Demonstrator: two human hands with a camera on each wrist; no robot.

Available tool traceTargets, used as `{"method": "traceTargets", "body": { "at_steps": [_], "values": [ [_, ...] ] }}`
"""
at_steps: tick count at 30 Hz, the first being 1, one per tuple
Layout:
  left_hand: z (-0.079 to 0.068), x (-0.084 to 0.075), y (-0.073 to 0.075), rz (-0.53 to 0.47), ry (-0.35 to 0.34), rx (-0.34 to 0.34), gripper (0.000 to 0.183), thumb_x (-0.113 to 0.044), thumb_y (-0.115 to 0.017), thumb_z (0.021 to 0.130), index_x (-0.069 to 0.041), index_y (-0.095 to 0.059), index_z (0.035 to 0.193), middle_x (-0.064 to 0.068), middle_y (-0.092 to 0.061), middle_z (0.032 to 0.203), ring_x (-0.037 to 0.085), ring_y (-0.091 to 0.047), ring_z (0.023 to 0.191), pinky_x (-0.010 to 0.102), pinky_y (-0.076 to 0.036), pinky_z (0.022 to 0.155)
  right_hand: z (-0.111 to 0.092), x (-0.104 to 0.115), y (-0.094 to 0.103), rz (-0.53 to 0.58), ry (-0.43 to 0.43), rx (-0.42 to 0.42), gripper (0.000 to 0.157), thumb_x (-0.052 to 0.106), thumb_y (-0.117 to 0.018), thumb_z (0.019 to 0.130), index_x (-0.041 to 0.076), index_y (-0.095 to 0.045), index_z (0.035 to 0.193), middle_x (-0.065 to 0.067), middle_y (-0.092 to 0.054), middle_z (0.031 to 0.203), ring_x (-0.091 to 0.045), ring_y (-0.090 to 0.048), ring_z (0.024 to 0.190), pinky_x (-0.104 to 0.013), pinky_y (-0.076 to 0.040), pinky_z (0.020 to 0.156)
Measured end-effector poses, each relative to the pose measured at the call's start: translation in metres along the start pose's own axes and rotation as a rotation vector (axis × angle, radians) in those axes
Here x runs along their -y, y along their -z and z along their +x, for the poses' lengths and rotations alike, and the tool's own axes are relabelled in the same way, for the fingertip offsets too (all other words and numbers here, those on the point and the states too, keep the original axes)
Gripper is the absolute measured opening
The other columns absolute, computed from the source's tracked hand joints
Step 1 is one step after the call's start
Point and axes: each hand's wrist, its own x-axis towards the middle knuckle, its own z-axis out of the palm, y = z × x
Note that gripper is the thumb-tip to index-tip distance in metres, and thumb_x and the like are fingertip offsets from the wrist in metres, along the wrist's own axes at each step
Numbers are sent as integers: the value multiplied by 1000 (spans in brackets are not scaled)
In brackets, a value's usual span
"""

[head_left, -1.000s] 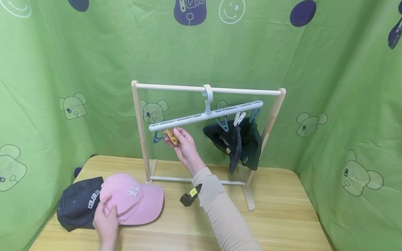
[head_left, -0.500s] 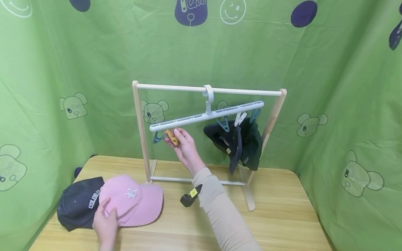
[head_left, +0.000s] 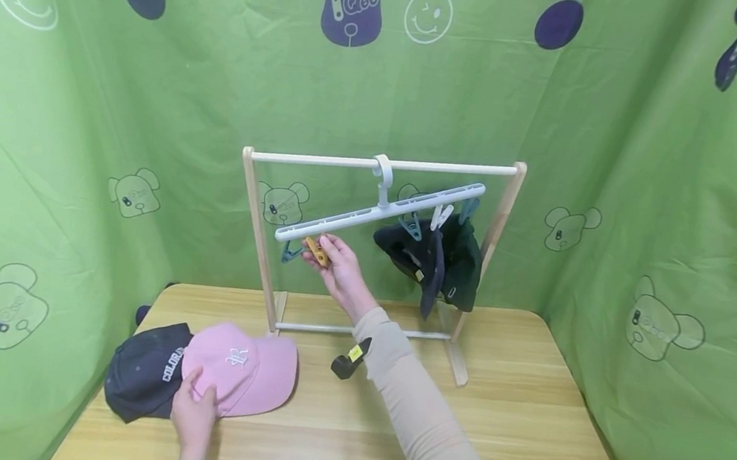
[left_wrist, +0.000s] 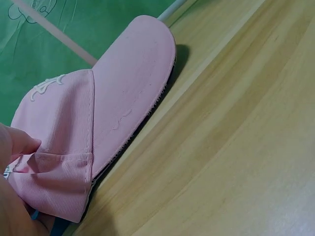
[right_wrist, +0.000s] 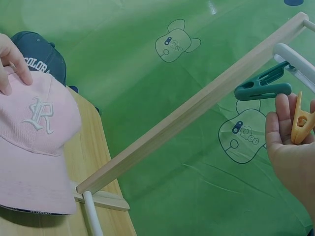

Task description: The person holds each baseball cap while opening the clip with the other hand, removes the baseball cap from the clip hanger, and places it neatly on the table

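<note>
My left hand (head_left: 192,418) pinches the crown of a pink baseball cap (head_left: 239,370), whose fabric creases between finger and thumb in the left wrist view. The cap lies partly over a dark navy cap (head_left: 144,371) with white lettering. My right hand (head_left: 345,278) holds a yellow clothespin (right_wrist: 301,120) below the lower left end of a tilted pale blue hanger (head_left: 342,220). Beside that clothespin hangs a teal clothespin (right_wrist: 263,84), close to my fingertips. At the hanger's raised right end, dark caps (head_left: 449,261) hang from a white clothespin (head_left: 440,217) and teal ones.
The hanger hooks over the top bar of a wooden rack (head_left: 315,161) that stands at the back of the wooden table (head_left: 510,425). Patterned green cloth (head_left: 221,94) encloses the table at the back and both sides.
The pink cap has shifted very slightly left and toward me under my left hand. My right hand stays at the yellow clothespin, and the hanger keeps its tilt.
</note>
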Motion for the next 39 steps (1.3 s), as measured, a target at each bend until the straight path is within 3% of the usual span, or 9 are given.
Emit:
{"method": "traceTargets", "body": {
  "at_steps": [10, 14, 18, 24, 26, 29, 33, 36, 39],
  "values": [
    [1, 2, 0, 10, 21, 33, 51, -3, -60, 87, -1, -51, 137, 36, -45, 138, 52, -40, 129, 62, -33, 108, -1, 1, -2, -9, 0, -17, 8, 14, -46, 102, 10, -53, 100, -10, -65, 104, -13, -67, 85, -24, -57, 87],
    [2, 2, 1, 30, 29, 47, 51, -4, -60, 88, -2, -50, 138, 35, -45, 139, 48, -46, 123, 38, -55, 83, -2, 1, -2, -37, -11, -32, 10, 15, -47, 102, 9, -55, 99, -9, -64, 103, -13, -66, 85, -24, -56, 88],
    [1, 1, 3, 40, 32, 57, 52, -3, -60, 87, -3, -50, 138, 35, -47, 137, 47, -54, 111, 15, -48, 56, -2, 0, -2, -56, -16, -35, 11, 15, -47, 102, 9, -56, 99, -7, -65, 99, -14, -66, 84, -25, -56, 89],
    [-2, -9, 8, 25, 39, 57, 52, -1, -58, 86, -1, -50, 138, 34, -51, 129, 37, -62, 85, 16, -48, 47, -2, -1, -3, -52, -8, -24, 11, 16, -48, 101, 8, -56, 101, -6, -67, 97, -14, -66, 85, -25, -56, 87],
    [-4, -12, 9, 27, 39, 51, 52, -1, -57, 86, 0, -50, 137, 34, -52, 129, 37, -61, 88, 17, -49, 50, -2, -1, -3, -54, -4, -20, 12, 16, -49, 101, 7, -56, 103, -6, -67, 97, -15, -66, 86, -24, -57, 86],
    [-5, -16, 11, 16, 39, 26, 50, 0, -56, 85, 0, -52, 135, 35, -51, 130, 44, -57, 101, 33, -57, 75, -3, 0, -5, -65, 3, -16, 13, 16, -50, 100, 5, -56, 105, -6, -66, 96, -15, -66, 88, -24, -57, 85],
    [-5, -18, 13, -7, 41, -2, 49, 0, -55, 84, 1, -53, 133, 37, -46, 132, 51, -45, 121, 59, -36, 108, -4, 1, -8, -89, 18, -24, 11, 16, -51, 100, 7, -57, 102, -6, -66, 94, -13, -66, 85, -23, -57, 83],
    [-5, -19, 15, -19, 44, -19, 48, 0, -54, 84, 1, -53, 132, 37, -41, 134, 52, -37, 127, 62, -27, 111, -4, 2, -11, -97, 28, -26, 10, 15, -52, 99, 8, -58, 100, -7, -65, 94, -12, -65, 80, -23, -57, 81],
    [-5, -20, 15, -30, 29, -56, 47, 1, -53, 83, 2, -54, 130, 35, -42, 134, 49, -40, 125, 59, -31, 108, -3, 3, -13, -105, 38, -25, 11, 14, -51, 99, 7, -59, 101, -7, -65, 93, -11, -65, 79, -22, -57, 80]
  ]
}}
